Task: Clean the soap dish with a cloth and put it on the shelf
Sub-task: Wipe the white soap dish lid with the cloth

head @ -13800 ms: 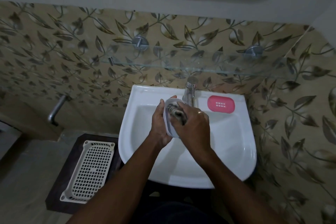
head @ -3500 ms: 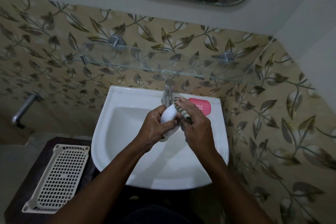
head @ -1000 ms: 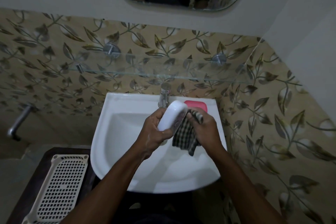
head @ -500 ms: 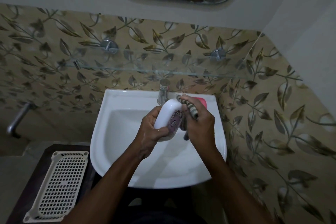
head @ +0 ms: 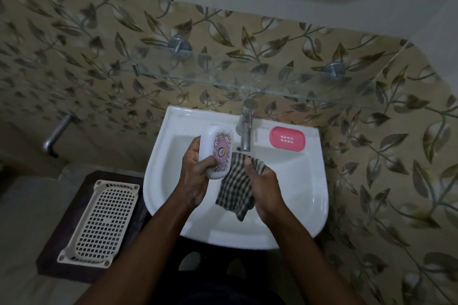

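With the left hand (head: 195, 178) gripping the soap dish (head: 216, 150) and the right hand (head: 266, 186) clutching the cloth (head: 235, 193), best wipe every side over the sink (head: 307, 181).

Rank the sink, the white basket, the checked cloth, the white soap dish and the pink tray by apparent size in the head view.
1. sink
2. white basket
3. checked cloth
4. white soap dish
5. pink tray
The dish is held nearer the camera, so the last two are unsure.

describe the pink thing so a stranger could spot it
Start at the white sink. On its back rim, just right of the tap, lies a flat pink tray. It alone is solid pink, with small white slots in its middle.
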